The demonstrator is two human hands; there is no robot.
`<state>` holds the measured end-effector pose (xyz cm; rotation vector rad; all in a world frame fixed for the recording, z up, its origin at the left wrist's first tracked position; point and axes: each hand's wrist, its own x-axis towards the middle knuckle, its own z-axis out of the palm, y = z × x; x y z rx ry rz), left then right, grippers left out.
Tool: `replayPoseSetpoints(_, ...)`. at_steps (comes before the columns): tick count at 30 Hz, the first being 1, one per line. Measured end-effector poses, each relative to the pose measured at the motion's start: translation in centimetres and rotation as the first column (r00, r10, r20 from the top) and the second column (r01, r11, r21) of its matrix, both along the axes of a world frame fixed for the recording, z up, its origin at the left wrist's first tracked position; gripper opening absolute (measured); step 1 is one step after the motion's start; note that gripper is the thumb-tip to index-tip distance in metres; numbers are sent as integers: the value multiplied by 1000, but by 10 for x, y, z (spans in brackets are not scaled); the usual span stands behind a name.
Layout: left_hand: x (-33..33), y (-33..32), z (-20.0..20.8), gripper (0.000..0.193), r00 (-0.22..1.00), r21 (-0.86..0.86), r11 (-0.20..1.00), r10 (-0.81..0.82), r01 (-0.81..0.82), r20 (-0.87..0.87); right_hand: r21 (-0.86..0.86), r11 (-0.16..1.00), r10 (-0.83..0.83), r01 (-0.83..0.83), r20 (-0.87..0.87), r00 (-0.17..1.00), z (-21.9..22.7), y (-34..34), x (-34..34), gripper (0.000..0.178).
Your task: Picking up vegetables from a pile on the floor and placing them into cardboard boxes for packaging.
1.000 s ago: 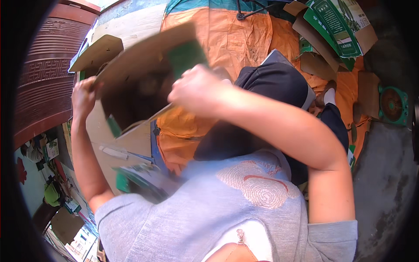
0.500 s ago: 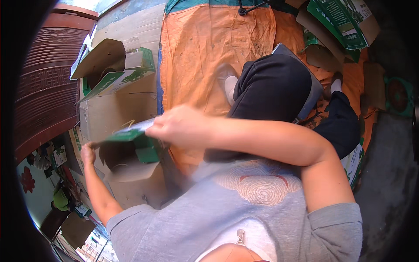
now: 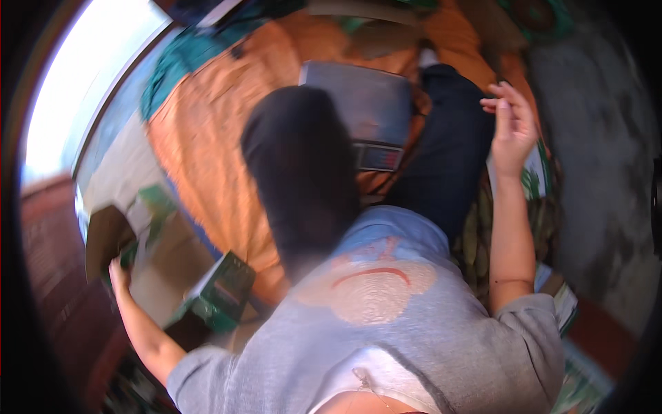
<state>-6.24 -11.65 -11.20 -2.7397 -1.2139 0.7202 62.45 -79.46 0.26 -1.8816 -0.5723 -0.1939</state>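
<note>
At the far left my left hand (image 3: 118,274) is closed on the edge of an open cardboard box (image 3: 105,241), brown inside with green printed sides; motion blurs the fingertips. A second green-and-white cardboard box (image 3: 231,283) stands nearer to me, beside my left arm, its opening dark. My right hand (image 3: 514,127) is raised above my right thigh, its fingers apart and loosely bent, with nothing in it. Between my legs sits a grey flat-topped weighing scale (image 3: 365,103) with a button panel on its near side.
An orange tarp (image 3: 214,159) with a teal edge covers the floor ahead. Below my right forearm lie several long brownish-green items (image 3: 480,238), partly hidden. A green-and-white carton (image 3: 534,172) is beside my right wrist. Bare grey concrete (image 3: 586,138) runs along the right.
My view has turned to the right. My right hand has left the nearer box and swung across to the right, opening. My left hand has gone from that box to the farther one.
</note>
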Motion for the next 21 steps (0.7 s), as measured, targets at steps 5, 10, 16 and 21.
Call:
replayPoseSetpoints(5,36,-39,-20,29,996,41,998,-51,48,75,-269,900,-359,343,-7,933,-94,-186,11,22)
replayPoseSetpoints(10,26,-103,21,18,982,-31,999,30,-25,188,-442,797,-522,412,-160,838,-175,-296,-1,28)
replayPoseSetpoints(16,4,-160,35,13,876,-259,939,312,-225,368,-597,558,-796,576,-190,574,-225,-388,-3,33)
replayPoseSetpoints(21,73,-137,82,19,829,-531,797,485,-288,278,-533,131,-943,836,194,272,-233,-454,35,34)
